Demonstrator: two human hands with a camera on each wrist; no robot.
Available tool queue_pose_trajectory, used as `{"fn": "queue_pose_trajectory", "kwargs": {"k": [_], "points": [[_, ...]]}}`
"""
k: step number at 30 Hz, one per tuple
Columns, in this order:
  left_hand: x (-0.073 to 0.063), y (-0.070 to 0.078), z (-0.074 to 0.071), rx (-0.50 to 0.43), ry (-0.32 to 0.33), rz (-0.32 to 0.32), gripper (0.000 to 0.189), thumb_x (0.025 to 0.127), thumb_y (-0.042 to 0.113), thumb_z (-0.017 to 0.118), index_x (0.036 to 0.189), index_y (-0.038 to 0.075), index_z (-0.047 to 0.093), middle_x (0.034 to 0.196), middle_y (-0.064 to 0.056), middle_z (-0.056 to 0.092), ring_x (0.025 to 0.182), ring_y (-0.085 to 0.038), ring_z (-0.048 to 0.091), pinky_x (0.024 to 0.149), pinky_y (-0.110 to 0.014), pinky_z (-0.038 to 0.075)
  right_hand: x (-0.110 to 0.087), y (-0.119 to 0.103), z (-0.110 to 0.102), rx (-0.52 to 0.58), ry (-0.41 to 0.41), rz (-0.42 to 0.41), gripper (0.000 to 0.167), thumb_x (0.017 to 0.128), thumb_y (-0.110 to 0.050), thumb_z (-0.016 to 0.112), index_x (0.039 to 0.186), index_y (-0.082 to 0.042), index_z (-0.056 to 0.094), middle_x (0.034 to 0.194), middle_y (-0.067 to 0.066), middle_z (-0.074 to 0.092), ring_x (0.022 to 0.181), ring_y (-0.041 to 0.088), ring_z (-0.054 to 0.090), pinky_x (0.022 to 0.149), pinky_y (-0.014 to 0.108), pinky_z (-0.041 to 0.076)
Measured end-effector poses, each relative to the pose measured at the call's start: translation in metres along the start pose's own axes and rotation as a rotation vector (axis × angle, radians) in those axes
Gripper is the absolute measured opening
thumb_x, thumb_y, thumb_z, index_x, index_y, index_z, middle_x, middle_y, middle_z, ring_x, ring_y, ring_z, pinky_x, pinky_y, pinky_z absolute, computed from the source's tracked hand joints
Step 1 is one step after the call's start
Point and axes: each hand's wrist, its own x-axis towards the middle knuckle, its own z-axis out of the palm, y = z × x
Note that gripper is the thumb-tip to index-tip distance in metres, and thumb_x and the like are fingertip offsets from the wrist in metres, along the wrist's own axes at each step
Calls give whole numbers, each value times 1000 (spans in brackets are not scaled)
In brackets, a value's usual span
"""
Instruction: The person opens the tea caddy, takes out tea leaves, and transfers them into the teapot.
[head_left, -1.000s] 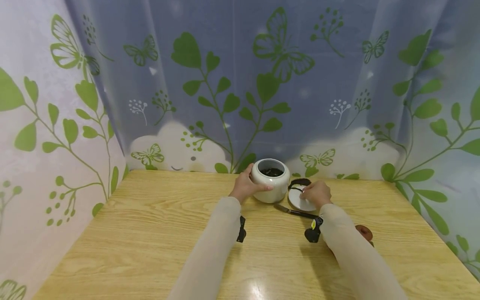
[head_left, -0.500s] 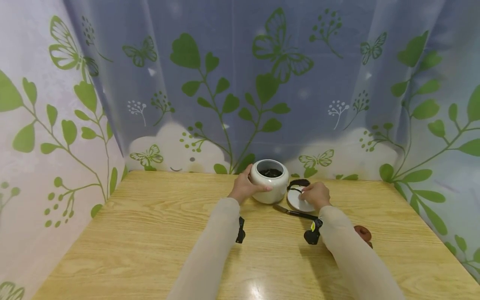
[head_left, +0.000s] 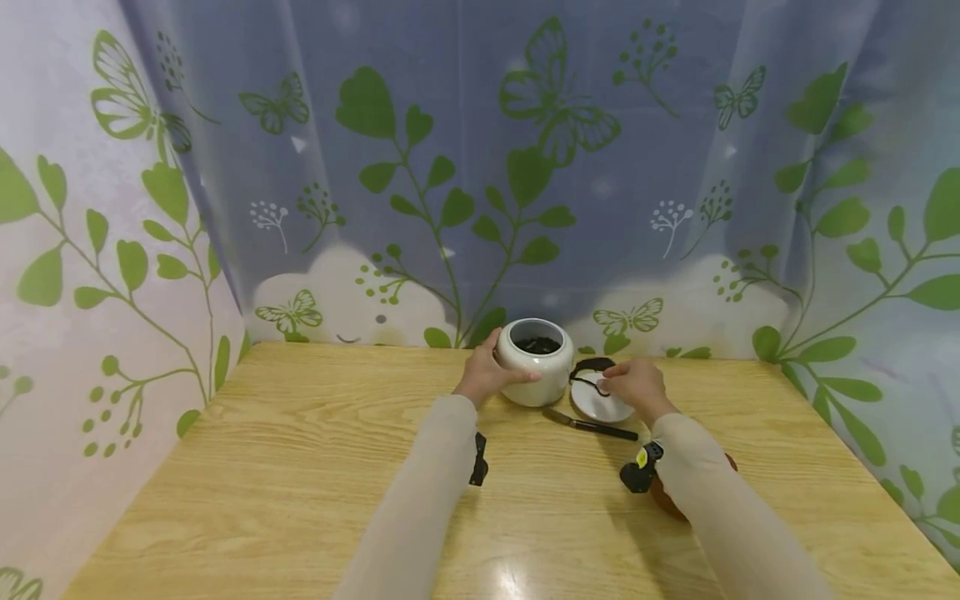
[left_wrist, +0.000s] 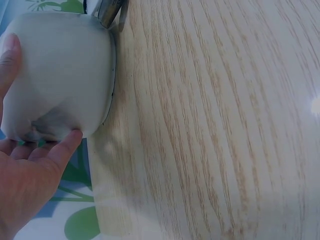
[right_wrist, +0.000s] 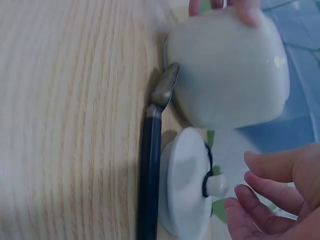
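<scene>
A glossy white jar (head_left: 534, 382) with a wide mouth and dark, loose contents stands upright near the table's back edge. My left hand (head_left: 486, 373) holds its left side, thumb across the front and fingers behind, as the left wrist view also shows. To its right lies a round white lid (right_wrist: 186, 185), knob upward, with a black cord and tassel (head_left: 594, 365) at the knob. My right hand (right_wrist: 277, 192) is beside the knob (right_wrist: 218, 185), fingers loosely bent and apart from it, holding nothing.
A black-handled utensil (head_left: 600, 429) with a narrow metal head lies in front of the lid, its head toward the jar. A reddish-brown rounded thing (head_left: 667, 502) is partly hidden under my right sleeve. A patterned curtain (head_left: 420, 208) hangs behind the wooden table (head_left: 315, 467).
The fingers of my right hand have let go of the lid's knob, and the hand has drawn slightly back to the right. My left hand stays on the jar.
</scene>
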Motion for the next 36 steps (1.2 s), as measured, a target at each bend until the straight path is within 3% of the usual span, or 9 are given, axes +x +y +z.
{"fn": "queue_pose_trajectory", "kwargs": {"k": [9, 20, 23, 29, 32, 36], "points": [[2, -1, 1, -24, -20, -38, 112, 66, 26, 90, 154, 13, 21, 153, -12, 33, 139, -30, 32, 112, -43, 32, -20, -2, 4, 85, -24, -60, 35, 91, -17, 65, 120, 3, 64, 129, 24, 56, 120, 40, 49, 95, 49, 45], [2, -4, -1, -1, -18, 25, 107, 66, 27, 90, 152, 12, 28, 144, -12, 46, 131, -30, 43, 108, -43, 36, -45, 5, 28, 187, -25, -65, 33, 92, -15, 65, 118, 4, 64, 135, 24, 51, 121, 40, 48, 93, 48, 46], [2, -4, -1, -2, -19, 28, 107, 67, 27, 90, 152, 12, 27, 144, -12, 46, 131, -30, 43, 108, -43, 36, -47, 10, 36, 190, 14, -65, 30, 91, -14, 66, 114, 4, 67, 127, 23, 57, 114, 37, 54, 88, 45, 48], [0, -2, -1, 1, -22, 33, 105, 67, 27, 89, 152, 12, 28, 142, -12, 47, 130, -30, 44, 108, -43, 37, -46, 21, 48, 148, 84, -117, 22, 87, -11, 69, 104, 3, 71, 97, 13, 72, 95, 29, 64, 77, 34, 51], [-1, -1, -1, -2, -18, 34, 105, 67, 26, 89, 152, 12, 28, 142, -13, 47, 130, -30, 44, 108, -43, 37, -46, 23, 51, 102, 111, -144, 19, 86, -11, 70, 100, 1, 73, 93, 11, 73, 91, 27, 64, 72, 31, 50], [-3, 1, -2, -4, -22, 21, 105, 68, 26, 89, 152, 12, 27, 143, -13, 46, 131, -30, 44, 108, -43, 37, -47, 25, 52, 52, 133, -156, 17, 86, -10, 69, 100, 0, 74, 95, 12, 72, 91, 29, 64, 73, 37, 51]]}}
